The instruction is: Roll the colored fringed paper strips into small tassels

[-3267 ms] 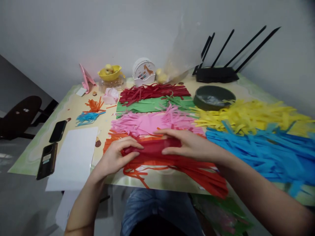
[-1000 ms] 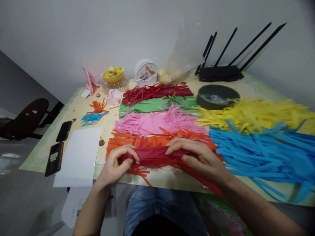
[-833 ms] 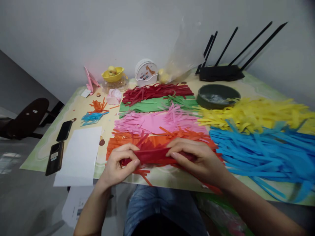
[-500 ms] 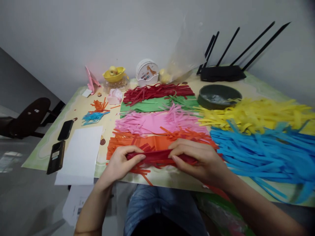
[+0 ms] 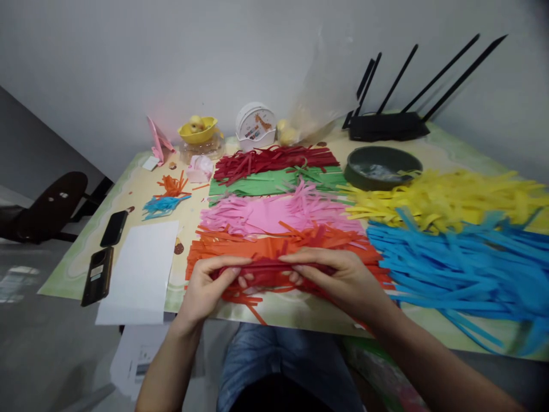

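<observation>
Between my hands a dark red strip of fringed tissue paper (image 5: 263, 273) is stretched, gathered into narrow folds. My left hand (image 5: 210, 283) pinches its left part between thumb and fingers. Farther along, my right hand (image 5: 332, 277) grips the right part the same way, and its ends are partly hidden. Just behind and below lies orange fringed paper (image 5: 253, 248). Beyond it, pink fringed paper (image 5: 270, 215), green fringed paper (image 5: 251, 184) and another dark red fringed sheet (image 5: 278, 160) lie in rows.
Blue fringed paper (image 5: 463, 263) and yellow fringed paper (image 5: 450, 197) spread over the right side. A dark round tin (image 5: 381, 171) and a black router (image 5: 388, 127) stand behind them. At left lie a white sheet (image 5: 137, 274), two phones (image 5: 98, 274) and small tassels (image 5: 165, 205).
My right hand has shifted slightly left, closer to my left hand. The red paper between them now shows folded layers, with fingertips visible beneath it.
</observation>
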Demonstrator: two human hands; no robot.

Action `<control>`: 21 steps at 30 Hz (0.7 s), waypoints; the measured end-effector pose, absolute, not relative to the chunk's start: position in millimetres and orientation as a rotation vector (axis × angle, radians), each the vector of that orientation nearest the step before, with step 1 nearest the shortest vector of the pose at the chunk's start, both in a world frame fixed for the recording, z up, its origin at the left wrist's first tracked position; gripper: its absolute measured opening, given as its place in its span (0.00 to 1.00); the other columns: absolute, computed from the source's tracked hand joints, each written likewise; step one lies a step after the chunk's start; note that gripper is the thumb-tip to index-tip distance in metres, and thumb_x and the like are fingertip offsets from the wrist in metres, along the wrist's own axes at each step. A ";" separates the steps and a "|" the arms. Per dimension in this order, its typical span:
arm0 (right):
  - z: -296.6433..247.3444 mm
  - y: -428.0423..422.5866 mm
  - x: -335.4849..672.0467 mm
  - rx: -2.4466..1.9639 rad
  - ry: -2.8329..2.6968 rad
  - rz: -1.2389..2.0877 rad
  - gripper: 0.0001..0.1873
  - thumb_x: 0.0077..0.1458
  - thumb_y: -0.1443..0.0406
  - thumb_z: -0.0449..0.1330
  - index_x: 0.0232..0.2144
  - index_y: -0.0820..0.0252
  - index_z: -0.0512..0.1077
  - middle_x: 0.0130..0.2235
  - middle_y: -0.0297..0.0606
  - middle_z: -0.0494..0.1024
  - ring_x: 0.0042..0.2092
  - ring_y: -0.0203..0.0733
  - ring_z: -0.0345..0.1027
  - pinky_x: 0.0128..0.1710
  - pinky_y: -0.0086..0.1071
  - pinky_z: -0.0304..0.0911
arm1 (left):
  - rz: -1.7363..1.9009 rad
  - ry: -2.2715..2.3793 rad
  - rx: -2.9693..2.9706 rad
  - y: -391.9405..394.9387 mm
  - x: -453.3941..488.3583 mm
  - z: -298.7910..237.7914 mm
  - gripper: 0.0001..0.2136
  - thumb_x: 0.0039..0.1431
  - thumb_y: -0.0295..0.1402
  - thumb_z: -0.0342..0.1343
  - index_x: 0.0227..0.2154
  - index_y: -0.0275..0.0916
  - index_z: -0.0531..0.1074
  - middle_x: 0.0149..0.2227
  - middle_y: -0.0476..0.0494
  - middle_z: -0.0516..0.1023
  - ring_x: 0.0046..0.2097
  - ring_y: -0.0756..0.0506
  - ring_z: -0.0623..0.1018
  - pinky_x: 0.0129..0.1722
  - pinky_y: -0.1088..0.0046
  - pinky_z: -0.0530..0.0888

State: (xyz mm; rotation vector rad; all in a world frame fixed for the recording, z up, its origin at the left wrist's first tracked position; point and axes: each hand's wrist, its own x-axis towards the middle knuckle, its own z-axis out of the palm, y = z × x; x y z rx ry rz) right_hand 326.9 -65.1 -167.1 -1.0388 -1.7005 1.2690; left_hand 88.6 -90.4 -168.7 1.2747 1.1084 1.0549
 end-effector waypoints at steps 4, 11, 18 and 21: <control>-170.0 -64.4 325.9 -0.894 -1.622 1.318 0.11 0.53 0.68 0.57 0.32 0.60 0.80 0.28 0.38 0.80 0.27 0.34 0.73 0.26 0.23 0.67 | 1.109 1.029 1.363 -89.1 86.1 -174.7 0.08 0.57 0.28 0.57 0.30 0.37 0.81 0.27 0.43 0.78 0.30 0.49 0.76 0.34 0.75 0.71; -172.6 -67.8 322.2 -0.822 -1.638 1.108 0.12 0.51 0.73 0.57 0.30 0.59 0.80 0.26 0.37 0.79 0.27 0.34 0.72 0.26 0.24 0.67 | 1.233 1.090 1.424 -93.1 91.5 -176.4 0.09 0.58 0.26 0.55 0.29 0.39 0.81 0.23 0.46 0.74 0.29 0.50 0.73 0.33 0.75 0.70; -170.4 -71.9 319.9 -0.837 -1.718 0.806 0.13 0.52 0.74 0.56 0.31 0.58 0.79 0.27 0.36 0.79 0.29 0.34 0.73 0.29 0.24 0.68 | 1.338 1.177 1.508 -101.1 102.8 -173.6 0.09 0.59 0.27 0.55 0.30 0.39 0.81 0.25 0.46 0.75 0.27 0.51 0.72 0.30 0.75 0.69; -169.0 -71.8 322.0 -0.825 -1.733 0.838 0.13 0.53 0.74 0.56 0.31 0.58 0.79 0.26 0.35 0.78 0.28 0.33 0.72 0.27 0.24 0.66 | 1.344 1.140 1.490 -102.2 102.6 -174.3 0.09 0.60 0.27 0.55 0.31 0.39 0.81 0.26 0.46 0.75 0.28 0.51 0.72 0.30 0.76 0.68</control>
